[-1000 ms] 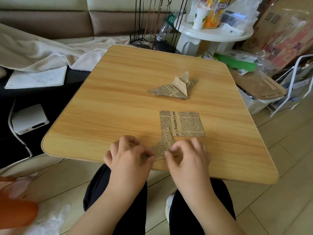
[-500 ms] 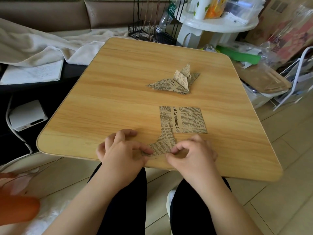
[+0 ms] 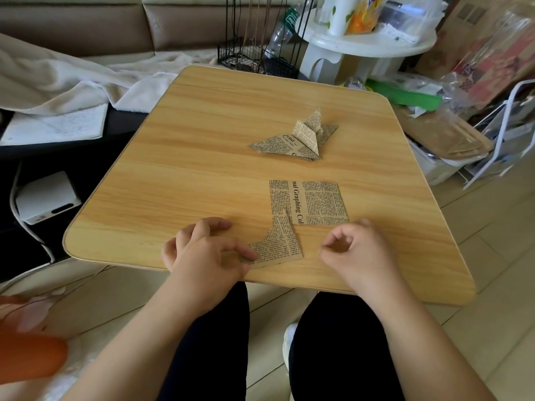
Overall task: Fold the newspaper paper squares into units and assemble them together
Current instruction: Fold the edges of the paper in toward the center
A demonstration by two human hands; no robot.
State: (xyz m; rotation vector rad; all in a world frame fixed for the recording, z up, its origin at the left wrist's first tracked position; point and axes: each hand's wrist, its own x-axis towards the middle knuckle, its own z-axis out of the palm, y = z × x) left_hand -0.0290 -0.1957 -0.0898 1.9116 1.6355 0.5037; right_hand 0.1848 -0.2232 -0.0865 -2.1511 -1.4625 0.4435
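Two newspaper pieces (image 3: 292, 221) and one folded unit (image 3: 292, 140) are lying on the table (image 3: 173, 169); left hand (image 3: 202, 256) fingers are pinching one piece, right hand (image 3: 356, 253) curling empty.

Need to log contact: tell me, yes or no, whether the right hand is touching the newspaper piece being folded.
No. The right hand is curled beside the partly folded piece, with bare table between them.

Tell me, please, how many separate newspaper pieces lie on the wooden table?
3, as far as shows: folded units far centre, a flat square mid-table, a part-folded piece under the left hand. Stacked sheets may hide.
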